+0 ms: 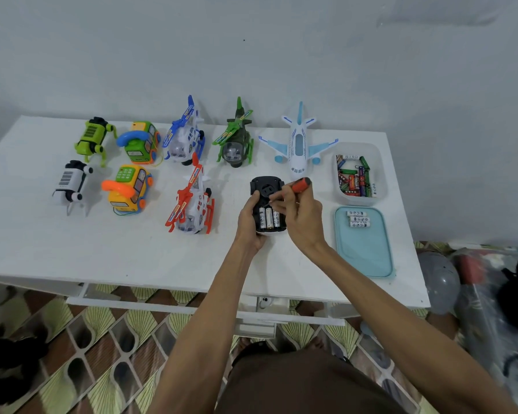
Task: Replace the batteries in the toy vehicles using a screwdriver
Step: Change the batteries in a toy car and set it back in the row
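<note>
You are partway through one toy, with most of the job probably still ahead. The upturned toy vehicle (pixel 266 188) sits black belly up over the white table (pixel 72 249), its battery bay uncovered and three cells (pixel 269 218) lying side by side inside; whether those are the spent ones or fresh ones you cannot tell from here. Your left hand (pixel 247 222) cups the toy from its left side, fingers wrapped round the body near the bay. Your right hand (pixel 301 216) grips the orange-handled screwdriver (pixel 301 185), its tip down at the far end of the cells, just beyond your left thumb, likely levering one out or seating it. The bay's cover is not in view, so closing and screwing it down remains. Three loose batteries (pixel 358 219) wait on the teal lid (pixel 368 255) just right of your right wrist, with the battery tub (pixel 382 174) behind it. The airplane (pixel 298 144), the red helicopter (pixel 193 201) and the other toys stand upright in rows, apart from your hands; nothing shows whether any is done.
</note>
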A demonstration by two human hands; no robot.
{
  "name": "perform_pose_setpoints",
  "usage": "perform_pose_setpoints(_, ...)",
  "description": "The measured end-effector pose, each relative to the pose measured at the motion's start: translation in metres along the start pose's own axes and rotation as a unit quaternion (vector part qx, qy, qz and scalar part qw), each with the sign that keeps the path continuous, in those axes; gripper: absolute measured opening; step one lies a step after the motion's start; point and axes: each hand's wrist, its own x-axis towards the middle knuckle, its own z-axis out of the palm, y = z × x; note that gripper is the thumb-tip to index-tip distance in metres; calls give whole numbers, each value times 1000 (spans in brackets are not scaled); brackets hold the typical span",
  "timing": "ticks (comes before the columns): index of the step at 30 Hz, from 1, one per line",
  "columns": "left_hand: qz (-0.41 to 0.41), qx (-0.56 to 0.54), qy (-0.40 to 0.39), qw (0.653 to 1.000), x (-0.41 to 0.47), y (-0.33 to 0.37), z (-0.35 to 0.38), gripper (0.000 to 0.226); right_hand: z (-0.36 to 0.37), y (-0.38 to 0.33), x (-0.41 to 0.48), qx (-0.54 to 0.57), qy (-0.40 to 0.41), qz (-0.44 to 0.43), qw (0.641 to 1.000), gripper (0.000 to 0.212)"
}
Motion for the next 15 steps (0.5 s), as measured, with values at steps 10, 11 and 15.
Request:
perform_pose_setpoints(10, 12, 28, -25, 999, 3, -6, -3, 32, -1, -25, 45, -100, -47, 84, 990, 26)
perform_pose_setpoints(11, 13, 34, -22, 999, 3, -6, -3, 31, 1, -26, 48, -111, -47, 88, 989, 27)
perform_pose_setpoints(15, 12, 20, -13, 1000, 3, -4, -5, 31, 6, -29, 55, -119, -49, 105, 986, 26)
